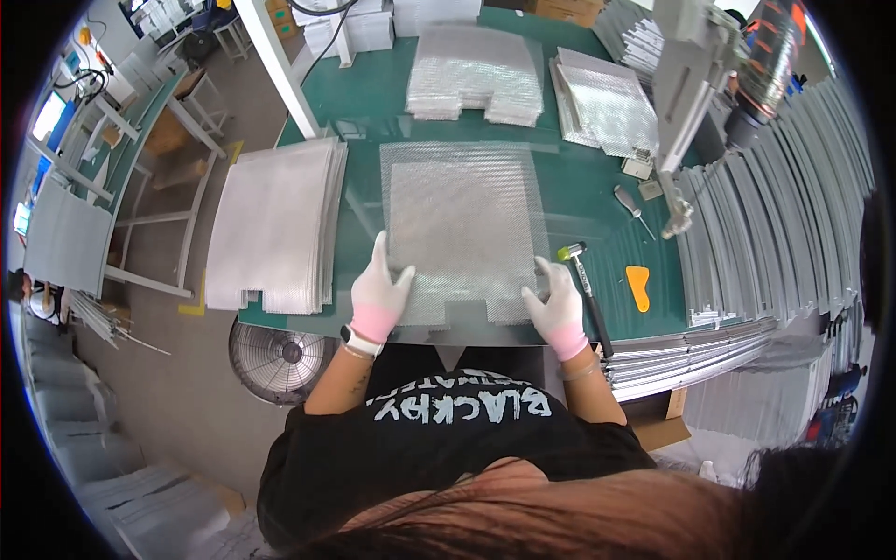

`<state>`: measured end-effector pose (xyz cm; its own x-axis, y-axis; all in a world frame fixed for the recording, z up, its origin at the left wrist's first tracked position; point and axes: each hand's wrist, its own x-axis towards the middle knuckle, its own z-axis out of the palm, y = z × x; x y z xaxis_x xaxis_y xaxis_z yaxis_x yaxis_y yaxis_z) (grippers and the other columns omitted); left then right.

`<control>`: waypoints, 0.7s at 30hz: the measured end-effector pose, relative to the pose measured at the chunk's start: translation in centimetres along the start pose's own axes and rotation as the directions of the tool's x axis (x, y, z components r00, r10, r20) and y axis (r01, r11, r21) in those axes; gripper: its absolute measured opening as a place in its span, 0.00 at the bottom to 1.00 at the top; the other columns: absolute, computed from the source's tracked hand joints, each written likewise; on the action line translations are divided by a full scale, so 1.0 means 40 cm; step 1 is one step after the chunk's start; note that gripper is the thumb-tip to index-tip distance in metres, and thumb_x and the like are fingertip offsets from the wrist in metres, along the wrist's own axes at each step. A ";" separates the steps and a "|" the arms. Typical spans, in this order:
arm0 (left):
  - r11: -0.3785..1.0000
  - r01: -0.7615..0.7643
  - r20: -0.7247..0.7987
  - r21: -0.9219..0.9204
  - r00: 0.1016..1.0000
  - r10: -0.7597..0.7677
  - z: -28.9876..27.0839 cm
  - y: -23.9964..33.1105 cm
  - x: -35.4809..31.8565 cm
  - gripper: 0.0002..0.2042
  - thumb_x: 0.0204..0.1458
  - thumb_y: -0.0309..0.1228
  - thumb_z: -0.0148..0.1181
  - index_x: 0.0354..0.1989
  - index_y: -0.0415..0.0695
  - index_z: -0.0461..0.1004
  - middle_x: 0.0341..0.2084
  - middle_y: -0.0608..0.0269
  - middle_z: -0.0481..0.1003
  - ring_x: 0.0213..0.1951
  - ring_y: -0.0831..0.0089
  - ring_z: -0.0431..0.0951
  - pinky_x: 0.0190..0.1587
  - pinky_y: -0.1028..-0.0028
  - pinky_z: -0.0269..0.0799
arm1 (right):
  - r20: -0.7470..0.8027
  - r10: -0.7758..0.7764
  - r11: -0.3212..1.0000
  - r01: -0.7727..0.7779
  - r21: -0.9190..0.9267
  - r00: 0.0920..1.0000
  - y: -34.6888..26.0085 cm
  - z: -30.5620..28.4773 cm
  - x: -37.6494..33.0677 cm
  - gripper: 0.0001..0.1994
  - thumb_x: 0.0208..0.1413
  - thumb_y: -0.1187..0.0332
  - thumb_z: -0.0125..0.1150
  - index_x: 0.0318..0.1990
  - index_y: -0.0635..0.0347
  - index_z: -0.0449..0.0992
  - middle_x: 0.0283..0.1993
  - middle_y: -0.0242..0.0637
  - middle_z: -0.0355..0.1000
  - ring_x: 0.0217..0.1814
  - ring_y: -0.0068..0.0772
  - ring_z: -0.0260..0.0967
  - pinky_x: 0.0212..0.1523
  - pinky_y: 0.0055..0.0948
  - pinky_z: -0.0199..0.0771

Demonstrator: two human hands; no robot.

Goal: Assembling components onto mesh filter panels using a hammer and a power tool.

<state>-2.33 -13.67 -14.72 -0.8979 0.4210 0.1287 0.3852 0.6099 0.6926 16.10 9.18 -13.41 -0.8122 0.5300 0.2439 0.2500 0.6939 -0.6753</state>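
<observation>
In front of me on the green table lies a silvery, see-through mesh sheet [462, 219] with a notch in its near edge. A second layer of mesh seems to lie with it, slightly offset. Both my hands wear white gloves with pink cuffs. Resting at the sheet's left edge is my left hand [381, 291], index finger stretched forward and thumb spread out over the mesh. At the lower right edge, my right hand [560, 303] has thumb and index finger apart and touches the border. Neither hand visibly grips the sheet.
Stacked mesh sheets [271, 224] lie left, with more stacks [476, 70] at the back. Right of my hand are a hammer [588, 294], an orange scraper [638, 287] and a screwdriver [633, 210]. A power driver [765, 75] hangs above long metal strips [765, 215]. A fan [280, 359] stands below left.
</observation>
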 end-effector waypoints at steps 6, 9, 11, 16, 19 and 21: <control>0.993 0.004 0.094 0.118 0.995 -0.015 0.020 -0.016 0.024 0.38 0.53 0.38 0.62 0.69 0.39 0.52 0.38 0.45 0.78 0.35 0.49 0.79 0.38 0.60 0.75 | 0.013 -0.003 1.000 0.003 -0.001 1.000 0.054 0.044 0.009 0.25 0.50 0.67 0.64 0.58 0.61 0.70 0.52 0.47 0.70 0.50 0.45 0.72 0.49 0.35 0.74; 0.986 -0.014 0.114 0.169 0.993 -0.005 0.038 -0.039 0.032 0.38 0.53 0.38 0.61 0.70 0.39 0.50 0.43 0.44 0.77 0.38 0.49 0.79 0.40 0.60 0.75 | 0.022 0.001 0.999 0.000 -0.038 1.000 0.062 0.063 0.003 0.25 0.51 0.66 0.64 0.58 0.60 0.70 0.53 0.48 0.70 0.54 0.48 0.70 0.52 0.38 0.73; 0.980 -0.048 0.112 0.192 0.993 0.027 0.050 -0.052 0.034 0.38 0.54 0.37 0.61 0.70 0.39 0.49 0.45 0.44 0.76 0.39 0.49 0.79 0.40 0.60 0.75 | 0.041 0.025 0.998 -0.023 -0.052 0.999 0.066 0.075 -0.003 0.26 0.51 0.65 0.64 0.58 0.60 0.69 0.53 0.48 0.69 0.55 0.49 0.70 0.53 0.39 0.72; 0.962 -0.024 0.145 0.271 0.989 -0.016 0.047 -0.045 0.036 0.38 0.54 0.38 0.61 0.70 0.38 0.49 0.43 0.45 0.76 0.38 0.50 0.79 0.40 0.59 0.76 | 0.106 0.104 0.991 -0.094 -0.092 0.989 0.074 0.088 -0.008 0.28 0.52 0.61 0.64 0.61 0.57 0.67 0.56 0.48 0.67 0.54 0.51 0.70 0.50 0.40 0.74; 0.961 -0.052 0.110 0.270 0.994 0.023 0.057 -0.053 0.037 0.38 0.54 0.38 0.61 0.70 0.38 0.49 0.43 0.45 0.76 0.38 0.50 0.79 0.40 0.59 0.76 | 0.038 -0.019 0.989 0.024 -0.148 0.999 0.087 0.096 -0.006 0.27 0.50 0.64 0.65 0.59 0.58 0.68 0.53 0.47 0.69 0.47 0.46 0.72 0.46 0.37 0.74; 0.962 -0.057 0.109 0.268 0.994 0.028 0.056 -0.057 0.037 0.38 0.54 0.38 0.61 0.70 0.38 0.49 0.43 0.44 0.76 0.38 0.50 0.79 0.40 0.59 0.76 | 0.052 -0.007 0.988 0.015 -0.157 0.999 0.085 0.094 -0.005 0.28 0.51 0.64 0.65 0.60 0.58 0.67 0.53 0.47 0.68 0.47 0.47 0.72 0.46 0.37 0.74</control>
<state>-4.06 -12.91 -17.70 -0.8579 0.5090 0.0698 0.4786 0.7423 0.4690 15.15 9.62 -18.37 -0.8404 0.4989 0.2117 0.3172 0.7696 -0.5542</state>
